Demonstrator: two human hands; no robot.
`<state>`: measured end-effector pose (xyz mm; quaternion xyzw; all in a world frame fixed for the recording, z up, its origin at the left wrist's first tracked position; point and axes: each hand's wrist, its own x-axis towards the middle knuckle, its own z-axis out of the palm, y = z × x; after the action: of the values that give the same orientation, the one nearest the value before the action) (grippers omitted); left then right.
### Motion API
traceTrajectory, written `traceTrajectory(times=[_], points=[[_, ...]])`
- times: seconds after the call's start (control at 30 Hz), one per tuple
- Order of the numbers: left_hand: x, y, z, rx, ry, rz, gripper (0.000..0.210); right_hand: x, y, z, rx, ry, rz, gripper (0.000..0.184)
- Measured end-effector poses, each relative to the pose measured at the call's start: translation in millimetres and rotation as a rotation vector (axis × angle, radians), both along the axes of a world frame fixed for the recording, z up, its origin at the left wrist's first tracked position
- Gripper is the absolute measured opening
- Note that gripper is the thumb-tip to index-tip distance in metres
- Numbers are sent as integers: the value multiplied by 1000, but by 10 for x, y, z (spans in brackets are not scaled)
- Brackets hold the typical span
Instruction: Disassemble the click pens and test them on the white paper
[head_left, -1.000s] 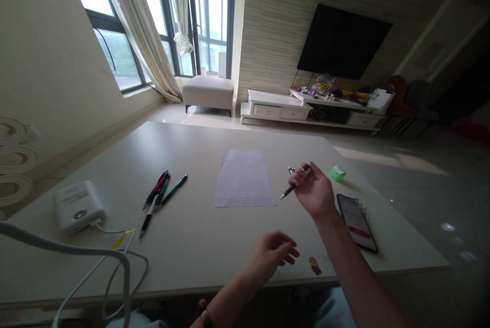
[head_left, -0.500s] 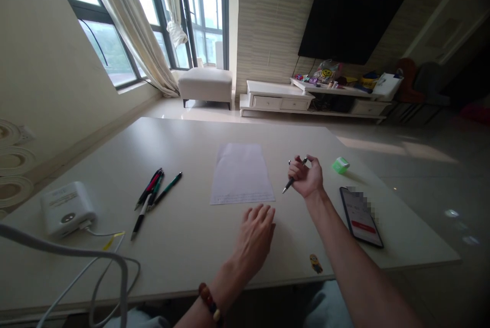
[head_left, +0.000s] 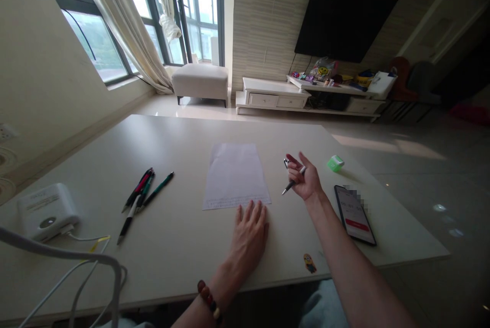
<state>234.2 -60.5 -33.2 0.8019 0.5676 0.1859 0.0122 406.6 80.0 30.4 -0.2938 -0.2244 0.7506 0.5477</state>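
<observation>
A white sheet of paper (head_left: pixel 236 169) lies on the table, with rows of small writing along its near edge. My left hand (head_left: pixel 250 228) rests palm down, fingers stretched out and fingertips on that near edge. To the right of the sheet, my right hand (head_left: pixel 304 177) is raised with the palm partly turned up, its fingers curled round a pen (head_left: pixel 290 186). The pen's dark grip and tip point down and left. Something small and shiny shows by the curled fingers; I cannot tell whether it belongs to the pen.
Several pens (head_left: pixel 138 192) lie on the left of the table (head_left: pixel 179 256), near a white device (head_left: pixel 48 211) with cables. On the right are a small green-and-white object (head_left: pixel 336 163) and a phone (head_left: pixel 354 215). A cartoon sticker (head_left: pixel 310 263) is at the front edge.
My left hand has come down onto the sheet's near edge. My right hand keeps the pen, its index finger or thumb now lifted away. The whole view has shifted slightly.
</observation>
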Motion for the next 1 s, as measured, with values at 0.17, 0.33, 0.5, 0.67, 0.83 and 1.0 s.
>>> traceTrajectory(times=[0.17, 0.33, 0.5, 0.67, 0.83, 1.0], points=[[13, -34, 0, 35, 11, 11, 39, -142, -113, -32, -99, -279, 232, 40], [-11, -21, -34, 37, 5, -6, 41, -347, -281, -151, 116, -569, 155, 24], [-4, -16, -51, 23, -3, 7, 40, -416, -362, -370, 295, -866, 38, 23], [-1, -16, -39, 28, -11, 7, 40, -423, -382, -592, 355, -1143, -133, 22], [5, -15, -50, 22, -12, 7, 41, -481, -355, -704, 380, -1292, -259, 20], [11, -20, -60, 11, -16, 14, 41, -503, -348, -727, 396, -1327, -271, 21]])
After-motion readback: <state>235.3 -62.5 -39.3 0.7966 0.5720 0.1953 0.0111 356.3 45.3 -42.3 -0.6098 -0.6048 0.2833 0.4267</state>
